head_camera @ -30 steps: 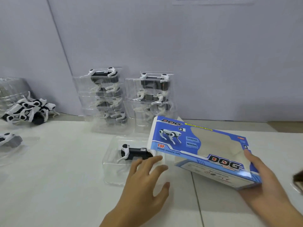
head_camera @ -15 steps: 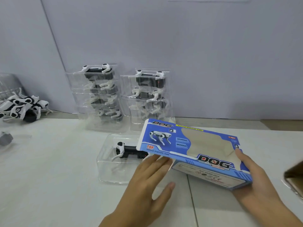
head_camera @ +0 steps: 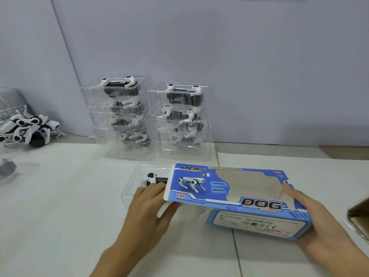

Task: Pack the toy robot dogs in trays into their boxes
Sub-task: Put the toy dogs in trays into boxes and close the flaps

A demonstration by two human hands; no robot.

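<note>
The left hand [head_camera: 148, 211] lies on the near edge of a clear tray [head_camera: 131, 188], its fingers reaching under the open left end of the box; whether they curl round the tray there is hidden. The right hand [head_camera: 317, 222] holds the blue box [head_camera: 235, 198] at its right end, thumb on the top face and fingers under the bottom, keeping it tilted just above the worktop [head_camera: 60, 216]. The box's left end overlaps the tray, which holds a black and white toy dog [head_camera: 154, 178] just beyond the left fingertips, partly hidden by the box. Beyond both hands, against the wall [head_camera: 259, 66], stand two stacks of filled trays: one [head_camera: 121, 116] beyond the left hand, the other [head_camera: 182, 118] between the hands. Far out to the left of the left hand lies a heap of loose dogs [head_camera: 26, 128]. A brown object [head_camera: 359, 218], blurred, sits at the frame edge just right of the right hand.
</note>
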